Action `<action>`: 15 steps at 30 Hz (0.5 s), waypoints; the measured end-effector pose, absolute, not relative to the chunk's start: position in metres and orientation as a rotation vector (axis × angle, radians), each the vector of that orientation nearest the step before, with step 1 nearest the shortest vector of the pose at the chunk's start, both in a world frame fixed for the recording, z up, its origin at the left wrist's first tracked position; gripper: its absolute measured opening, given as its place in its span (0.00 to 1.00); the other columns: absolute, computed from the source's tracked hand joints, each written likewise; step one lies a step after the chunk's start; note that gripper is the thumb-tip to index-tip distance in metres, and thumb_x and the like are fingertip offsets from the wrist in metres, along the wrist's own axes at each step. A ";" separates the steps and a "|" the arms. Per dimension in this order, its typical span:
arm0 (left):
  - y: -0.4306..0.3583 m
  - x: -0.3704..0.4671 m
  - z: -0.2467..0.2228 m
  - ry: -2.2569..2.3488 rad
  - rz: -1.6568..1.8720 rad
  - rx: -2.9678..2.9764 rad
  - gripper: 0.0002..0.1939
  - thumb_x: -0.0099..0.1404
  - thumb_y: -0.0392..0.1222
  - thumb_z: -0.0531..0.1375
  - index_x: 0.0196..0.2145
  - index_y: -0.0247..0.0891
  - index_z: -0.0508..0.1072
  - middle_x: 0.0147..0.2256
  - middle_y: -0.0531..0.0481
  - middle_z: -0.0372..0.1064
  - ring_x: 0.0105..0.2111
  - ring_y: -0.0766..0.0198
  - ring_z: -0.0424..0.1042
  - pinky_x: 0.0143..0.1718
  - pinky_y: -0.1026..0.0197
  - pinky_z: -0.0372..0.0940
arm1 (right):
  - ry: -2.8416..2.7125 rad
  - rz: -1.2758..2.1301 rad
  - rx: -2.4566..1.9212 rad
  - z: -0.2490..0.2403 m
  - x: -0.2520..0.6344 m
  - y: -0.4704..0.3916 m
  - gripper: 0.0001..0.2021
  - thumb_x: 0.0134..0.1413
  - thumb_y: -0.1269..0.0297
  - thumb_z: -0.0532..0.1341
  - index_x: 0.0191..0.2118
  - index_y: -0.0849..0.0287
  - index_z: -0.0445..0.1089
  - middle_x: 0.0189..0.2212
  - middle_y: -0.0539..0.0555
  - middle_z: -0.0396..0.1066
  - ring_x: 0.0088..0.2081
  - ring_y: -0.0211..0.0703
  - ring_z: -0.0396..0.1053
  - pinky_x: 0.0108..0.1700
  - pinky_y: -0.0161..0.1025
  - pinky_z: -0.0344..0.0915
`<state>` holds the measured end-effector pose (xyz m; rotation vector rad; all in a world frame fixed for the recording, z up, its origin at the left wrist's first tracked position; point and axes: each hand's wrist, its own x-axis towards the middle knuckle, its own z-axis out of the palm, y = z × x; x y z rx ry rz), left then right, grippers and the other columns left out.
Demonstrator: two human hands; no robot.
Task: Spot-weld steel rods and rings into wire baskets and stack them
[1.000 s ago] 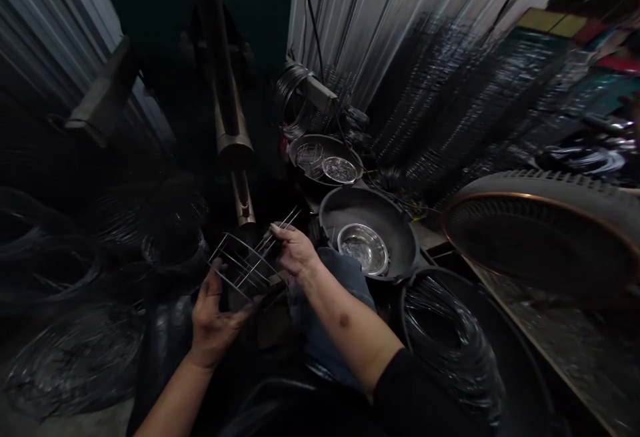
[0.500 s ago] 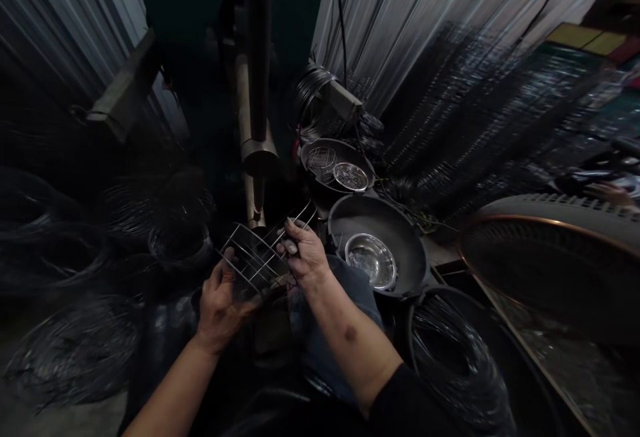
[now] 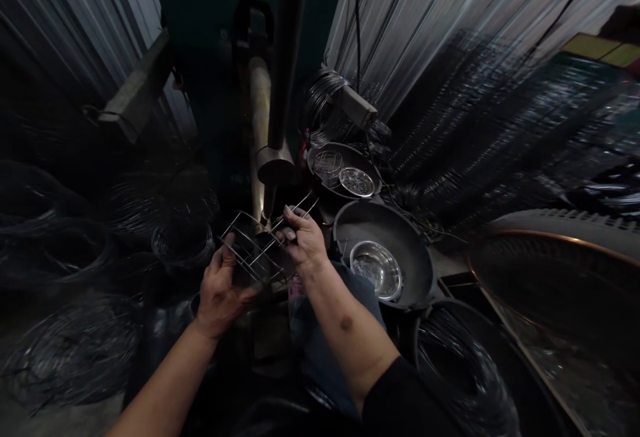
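Observation:
A small wire rack [image 3: 250, 260] of crossed metal rods is held between both hands under the machine's electrode arms [image 3: 264, 200]. My left hand [image 3: 220, 290] grips its left edge, thumb on top and fingers beneath. My right hand [image 3: 304, 237] pinches a rod on the rack's right side, with wire ends sticking out beyond the fingers. The upper metal arm comes down just behind the rack; whether the rack touches the lower tip I cannot tell. Right of my right hand, a shiny steel bowl [image 3: 377, 269] sits in a dark round pan [image 3: 415, 250].
Behind, another pan [image 3: 370, 157] holds a small dish [image 3: 357, 182] and a round wire grid [image 3: 328, 165]. Wire coils lie at left [image 3: 70, 350] and lower right [image 3: 465, 363]. A copper-rimmed round grille [image 3: 555, 240] stands at right. Stacked wire mesh [image 3: 460, 110] leans on the corrugated wall.
The rack has tilted and come slightly nearer the machine's lower tip, with both hands still on it. The whole view has shifted, so the surroundings appear further right.

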<state>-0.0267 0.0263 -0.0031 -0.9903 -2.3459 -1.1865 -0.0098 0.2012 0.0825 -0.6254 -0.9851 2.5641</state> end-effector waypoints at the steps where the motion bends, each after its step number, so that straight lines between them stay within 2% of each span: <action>1: 0.027 -0.029 -0.002 -2.338 -1.191 -0.990 0.50 0.52 0.57 0.65 0.66 0.41 0.47 0.57 0.37 0.58 0.52 0.44 0.66 0.51 0.44 0.65 | -0.998 2.564 -0.613 0.084 -0.012 0.202 0.12 0.45 0.68 0.68 0.25 0.60 0.62 0.16 0.43 0.65 0.12 0.24 0.48 0.17 0.26 0.56; 6: 0.031 -0.039 0.002 -2.297 -1.193 -1.034 0.48 0.54 0.54 0.65 0.65 0.38 0.48 0.58 0.35 0.58 0.52 0.48 0.66 0.51 0.47 0.66 | -0.979 2.584 -0.623 0.088 -0.021 0.205 0.11 0.47 0.70 0.67 0.25 0.60 0.61 0.15 0.43 0.65 0.12 0.24 0.48 0.17 0.26 0.56; 9: 0.034 -0.043 0.003 -2.309 -1.186 -1.035 0.49 0.53 0.55 0.65 0.65 0.36 0.49 0.58 0.34 0.58 0.54 0.48 0.65 0.52 0.47 0.65 | -0.945 2.582 -0.653 0.088 -0.025 0.208 0.11 0.46 0.70 0.67 0.26 0.60 0.61 0.15 0.43 0.65 0.12 0.23 0.48 0.16 0.25 0.53; 15: 0.039 -0.046 0.007 -2.320 -1.178 -1.009 0.48 0.52 0.56 0.66 0.63 0.34 0.53 0.57 0.33 0.59 0.54 0.47 0.65 0.52 0.48 0.65 | -0.924 2.582 -0.666 0.089 -0.032 0.210 0.11 0.46 0.72 0.67 0.25 0.60 0.61 0.14 0.41 0.62 0.12 0.23 0.48 0.16 0.25 0.53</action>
